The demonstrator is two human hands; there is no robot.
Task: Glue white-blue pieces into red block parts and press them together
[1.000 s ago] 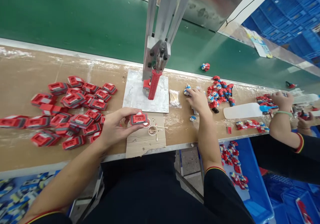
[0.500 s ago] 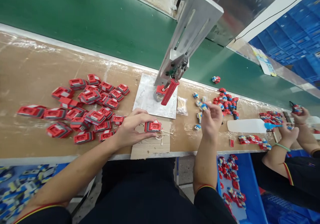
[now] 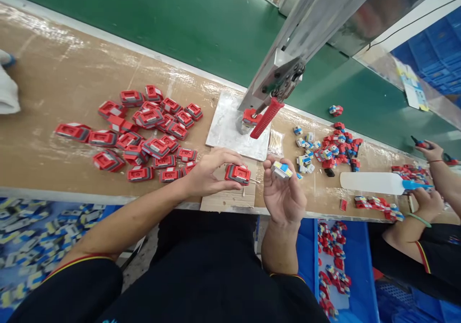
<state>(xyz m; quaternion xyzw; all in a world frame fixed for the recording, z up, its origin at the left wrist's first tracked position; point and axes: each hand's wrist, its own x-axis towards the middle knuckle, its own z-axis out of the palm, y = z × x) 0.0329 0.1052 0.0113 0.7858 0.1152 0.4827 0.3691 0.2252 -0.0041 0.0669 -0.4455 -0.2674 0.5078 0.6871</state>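
Between thumb and fingers, my left hand grips a red and grey plastic toy-vehicle part above a piece of cardboard. Close by on the right, my right hand is palm up, its fingertips closed on a white, blue and yellow plastic part. The two parts are apart. Behind them a toggle clamp with a red handle stands over a metal plate, with a red part under its tip. Cotton swabs lie partly hidden on the cardboard.
A pile of red parts lies on the left. On the right are white-blue parts, assembled red-blue pieces and a white bottle. Blue bins sit below the bench edge. A co-worker's hands work at far right.
My right hand has come left and turned palm up, bringing the white, blue and yellow part near the red one. The camera view has shifted. A white-covered shape appears at far left.
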